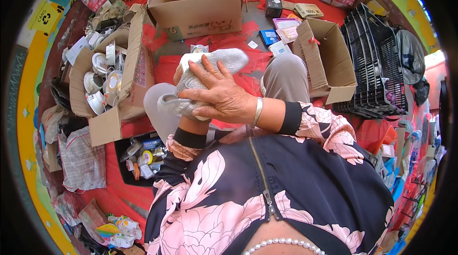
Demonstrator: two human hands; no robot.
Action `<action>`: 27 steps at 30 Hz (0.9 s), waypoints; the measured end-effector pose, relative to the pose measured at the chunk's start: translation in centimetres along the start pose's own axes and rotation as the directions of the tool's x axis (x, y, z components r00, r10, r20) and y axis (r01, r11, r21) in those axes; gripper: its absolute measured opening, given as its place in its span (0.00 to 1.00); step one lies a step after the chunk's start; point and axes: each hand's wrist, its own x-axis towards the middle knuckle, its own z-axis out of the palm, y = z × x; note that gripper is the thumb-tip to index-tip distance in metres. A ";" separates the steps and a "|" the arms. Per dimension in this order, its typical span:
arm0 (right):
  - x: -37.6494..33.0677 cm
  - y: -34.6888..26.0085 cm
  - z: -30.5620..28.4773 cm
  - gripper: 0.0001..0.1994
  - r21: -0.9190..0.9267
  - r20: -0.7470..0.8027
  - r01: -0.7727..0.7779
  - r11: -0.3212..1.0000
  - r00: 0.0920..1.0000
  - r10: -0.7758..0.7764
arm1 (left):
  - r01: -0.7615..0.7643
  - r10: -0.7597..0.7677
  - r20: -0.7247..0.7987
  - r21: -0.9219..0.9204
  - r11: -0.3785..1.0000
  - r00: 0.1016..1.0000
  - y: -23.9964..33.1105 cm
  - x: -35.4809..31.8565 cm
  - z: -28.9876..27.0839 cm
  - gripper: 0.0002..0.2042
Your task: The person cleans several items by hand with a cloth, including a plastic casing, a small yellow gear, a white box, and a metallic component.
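My right hand (220, 92), with a silver bangle at its wrist, presses a grey cloth (231, 59) from above. Its fingers are spread over the cloth and its thumb lies along the near side. Underneath, my left hand (192, 124) is mostly covered; its wrist and a bit of finger show. It supports a white object (185, 61) whose edge peeks out beside the cloth; the rest is hidden. Both hands are above my knees. Just beyond them, a small white round item (199, 49) lies on the red ground sheet.
At left, a cardboard box (106, 124) holds several white round light fittings (114, 81). A large carton (200, 16) stands ahead, a smaller open box (327, 59) at right beside a black plastic crate (369, 64). A black tray (125, 176) of small items sits near my left side.
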 end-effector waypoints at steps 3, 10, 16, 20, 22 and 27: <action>0.1 0.2 0.6 0.21 0.071 -0.074 -0.088 0.994 0.993 0.093 | 0.025 -0.025 0.019 0.001 1.000 0.999 -0.5 -0.2 0.2 0.28; 2.4 4.4 0.2 0.19 0.414 -0.221 -0.134 0.900 0.945 0.243 | 0.065 -0.063 0.119 -0.014 0.998 0.991 -1.9 -0.7 0.0 0.28; -1.7 3.0 0.9 0.21 0.510 -0.021 0.090 0.856 0.996 -0.091 | -0.164 0.183 -0.065 0.226 0.960 0.981 0.0 0.4 -2.3 0.29; -2.6 0.0 -2.1 0.30 0.481 0.189 0.207 0.852 0.924 -0.332 | -0.188 0.204 -0.054 0.217 0.958 0.978 1.8 0.5 -0.8 0.30; -1.7 -0.1 -2.8 0.28 0.476 0.147 0.272 0.837 0.913 -0.380 | -0.137 0.142 -0.019 0.169 0.976 0.990 1.5 0.2 -0.1 0.30; 0.7 1.2 -1.9 0.21 0.309 -0.001 0.360 0.880 0.926 -0.378 | 0.025 -0.032 0.095 0.073 0.997 0.995 0.0 -1.0 0.5 0.30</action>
